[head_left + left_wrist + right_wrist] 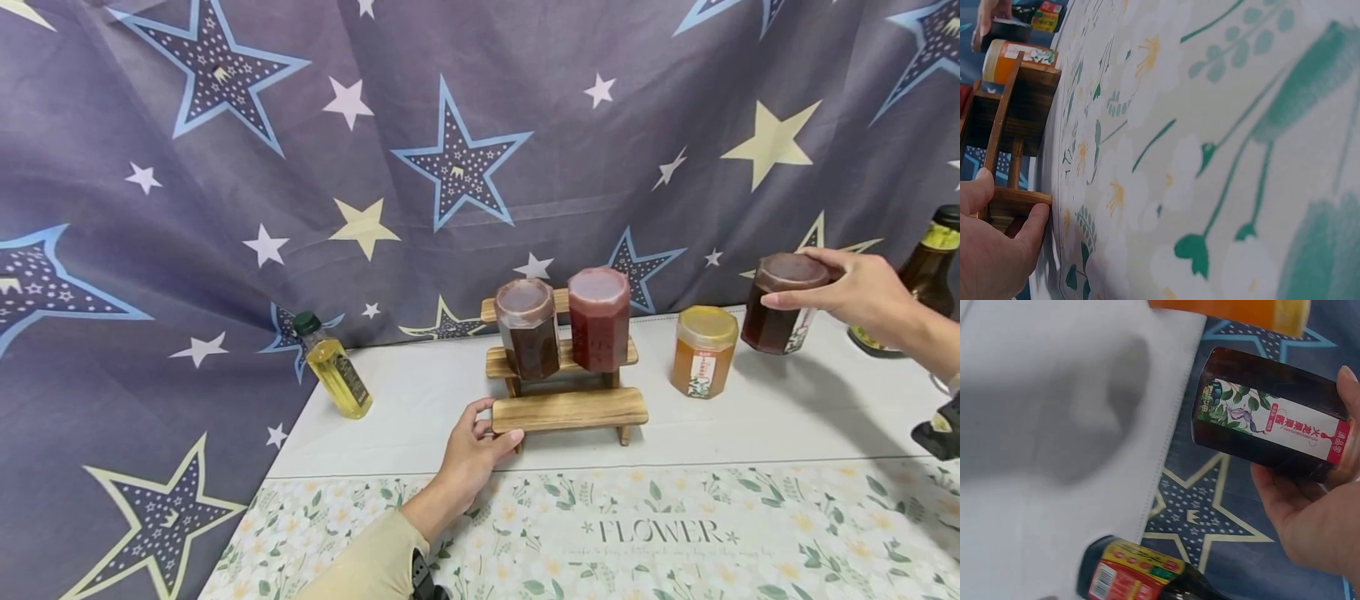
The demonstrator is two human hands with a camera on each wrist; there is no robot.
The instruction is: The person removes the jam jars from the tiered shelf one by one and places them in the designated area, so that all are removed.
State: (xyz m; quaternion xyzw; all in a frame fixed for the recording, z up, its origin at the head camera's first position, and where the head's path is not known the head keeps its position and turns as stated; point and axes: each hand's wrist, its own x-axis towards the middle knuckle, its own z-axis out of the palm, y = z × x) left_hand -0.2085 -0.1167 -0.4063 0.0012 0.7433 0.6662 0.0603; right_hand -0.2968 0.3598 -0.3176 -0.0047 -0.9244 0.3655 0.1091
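Note:
My left hand (468,458) grips the left end of a tiered wooden rack (570,410), with fingers and thumb around its lowest step. On the rack's middle step stand a dark brown jar (534,346) and a deep red jar (600,325), side by side. Over at the right, my right hand (870,292) holds a dark jar (1254,412) near its lid, thumb on one side and fingers on the other. That jar carries a white label with leaves and appears raised off the table. Just left of it, an amber jar (703,354) with a yellow lid stands on the table.
A yellow oil bottle (337,375) with a green cap stands at the left. At the far right is a dark bottle (926,275) with a yellow neck band, partly behind my right hand. A star-patterned curtain (420,50) hangs behind the floral-covered table (675,508).

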